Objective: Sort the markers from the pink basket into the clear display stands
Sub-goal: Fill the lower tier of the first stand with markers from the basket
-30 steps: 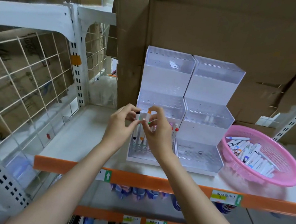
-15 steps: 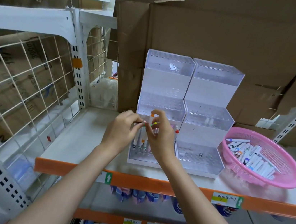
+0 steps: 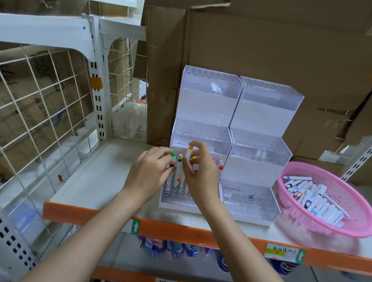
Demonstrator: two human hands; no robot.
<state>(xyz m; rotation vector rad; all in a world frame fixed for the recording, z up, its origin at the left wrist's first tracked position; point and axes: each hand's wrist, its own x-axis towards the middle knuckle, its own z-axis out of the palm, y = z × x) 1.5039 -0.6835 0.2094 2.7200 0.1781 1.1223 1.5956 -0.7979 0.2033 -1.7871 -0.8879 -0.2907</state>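
A second ago both hands were raised in front of the middle step of the left display stand (image 3: 205,110), sorting a small bunch of markers between them. Half a second ago a green-tipped one lay crosswise between the fingers. Now the hands have dropped to the stand's lowest tier (image 3: 172,199), and the green-capped marker (image 3: 174,155) stands upright there among a few others already seated. The left hand (image 3: 148,173) has its fingers curled against it, seemingly pinching it just under the cap. The right hand (image 3: 200,176) pinches an orange-capped marker (image 3: 189,152) upright between thumb and fingertips, slightly above its neighbours and probably next to go in. One more marker looks seated, but the job seems only begun: the right display stand (image 3: 263,118) is nearly bare, and a heap of markers (image 3: 314,200) lies in the pink basket (image 3: 358,225) on the shelf (image 3: 95,171) just beside it.
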